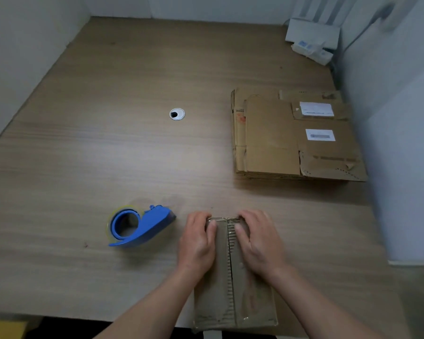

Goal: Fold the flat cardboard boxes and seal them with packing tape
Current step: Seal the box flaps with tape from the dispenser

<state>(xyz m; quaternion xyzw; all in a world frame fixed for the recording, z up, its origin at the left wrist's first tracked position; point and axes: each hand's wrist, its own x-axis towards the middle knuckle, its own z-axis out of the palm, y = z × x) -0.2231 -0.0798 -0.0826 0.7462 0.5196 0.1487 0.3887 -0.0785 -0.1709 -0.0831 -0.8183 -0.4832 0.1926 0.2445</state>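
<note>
Both hands on the box (255,302), which sits on the table (108,148) at the near edge, dead centre in front of the person, long side running away from them. Top flaps are down and meet in a seam (231,270) along the middle, with corrugated edge showing in the gap. Left hand (198,241) is on the left flap, right hand (261,241) on the right flap, both at the far end. On each hand the fingers curl over the far edge of the box and the thumb lies flat on top just beside the seam, so each one grips that end. Shiny strip along the far edge between the fingertips (looks like clear tape, can't confirm). Tape dispenser (140,226), blue with a clear roll, lies on the table left of the left hand, near it but not touching. Stack of flat boxes (272,143) is at the right side of the table, well apart from the hands, up against the right wall panel (402,143). The top sheets carry two white labels (316,109), and the lower one shows a barcode. Cable hole (177,114) with a silver rim is mid-table. White unit (312,33) sits in the far right corner, too blurred to identify.
</note>
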